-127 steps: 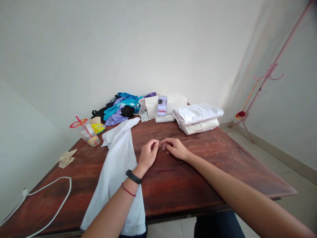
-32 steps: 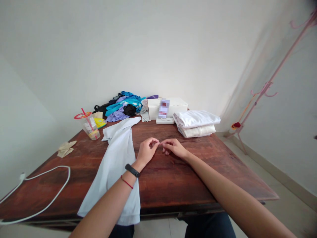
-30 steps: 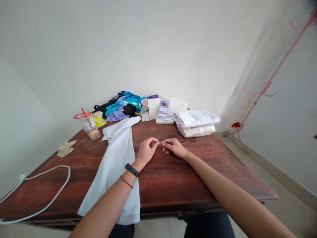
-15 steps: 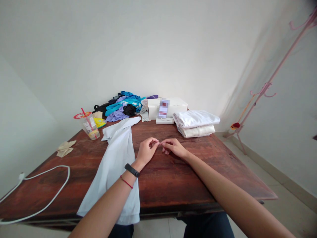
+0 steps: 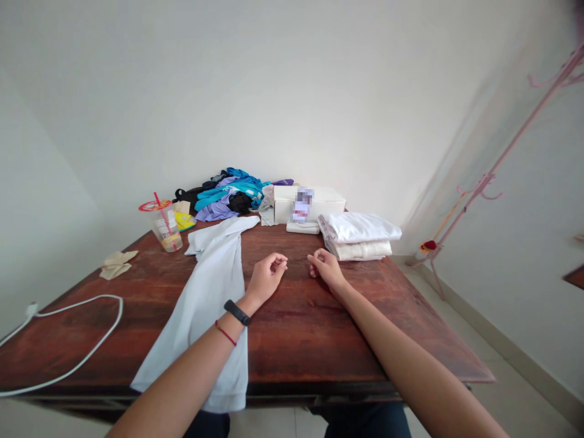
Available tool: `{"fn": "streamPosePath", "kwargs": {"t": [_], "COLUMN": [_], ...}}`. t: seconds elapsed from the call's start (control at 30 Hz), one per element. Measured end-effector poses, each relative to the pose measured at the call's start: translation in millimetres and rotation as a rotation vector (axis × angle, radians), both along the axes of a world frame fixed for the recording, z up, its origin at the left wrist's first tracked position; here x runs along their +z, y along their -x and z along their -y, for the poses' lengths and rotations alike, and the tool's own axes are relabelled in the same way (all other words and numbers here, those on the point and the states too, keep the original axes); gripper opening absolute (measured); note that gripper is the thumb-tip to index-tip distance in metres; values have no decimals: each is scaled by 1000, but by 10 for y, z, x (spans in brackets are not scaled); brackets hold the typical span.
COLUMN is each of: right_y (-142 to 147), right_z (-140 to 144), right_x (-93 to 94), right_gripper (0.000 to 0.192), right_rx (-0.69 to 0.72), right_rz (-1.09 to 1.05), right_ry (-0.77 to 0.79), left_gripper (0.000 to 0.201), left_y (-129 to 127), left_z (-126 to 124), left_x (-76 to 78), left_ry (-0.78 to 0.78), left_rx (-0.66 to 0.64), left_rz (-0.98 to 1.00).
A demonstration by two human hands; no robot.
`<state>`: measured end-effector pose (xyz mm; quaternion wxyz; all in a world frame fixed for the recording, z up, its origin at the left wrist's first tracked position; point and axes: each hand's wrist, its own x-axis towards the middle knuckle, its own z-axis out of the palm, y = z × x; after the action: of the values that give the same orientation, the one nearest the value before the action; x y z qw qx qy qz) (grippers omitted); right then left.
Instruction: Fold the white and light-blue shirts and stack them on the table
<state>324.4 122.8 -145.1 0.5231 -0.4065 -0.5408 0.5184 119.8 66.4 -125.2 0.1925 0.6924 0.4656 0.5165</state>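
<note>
Resting on the bare table [image 5: 319, 328], our left hand [image 5: 267, 277] and right hand [image 5: 325, 266] lie loosely curled, holding nothing we can see. Pale blue shirt [image 5: 207, 292] lies just left of the left hand. Risk: the forearm could drag its overhanging hem off the edge.

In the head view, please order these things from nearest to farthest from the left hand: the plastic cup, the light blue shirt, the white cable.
1. light blue shirt, just left of the left hand.
2. plastic cup, farther back on the left, past the shirt.
3. white cable, at the table's far left edge.
</note>
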Motion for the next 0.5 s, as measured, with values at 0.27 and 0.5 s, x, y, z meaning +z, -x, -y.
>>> {"fn": "streamPosePath", "kwargs": {"t": [0.27,0.5], "right_y": [-3,-8], "right_z": [-10,-12], "right_x": [8,-31], "right_gripper": [47,39], "right_rx": [9,-15], "right_rz": [66,148], "right_ry": [-47,-127], "left_gripper": [14,19], "left_y": [-22,-119], "left_z": [48,198], "left_x": [-126,-88], "left_ry": [19,-139], "left_rx": [2,5], "left_rz": [-116,-486]}}
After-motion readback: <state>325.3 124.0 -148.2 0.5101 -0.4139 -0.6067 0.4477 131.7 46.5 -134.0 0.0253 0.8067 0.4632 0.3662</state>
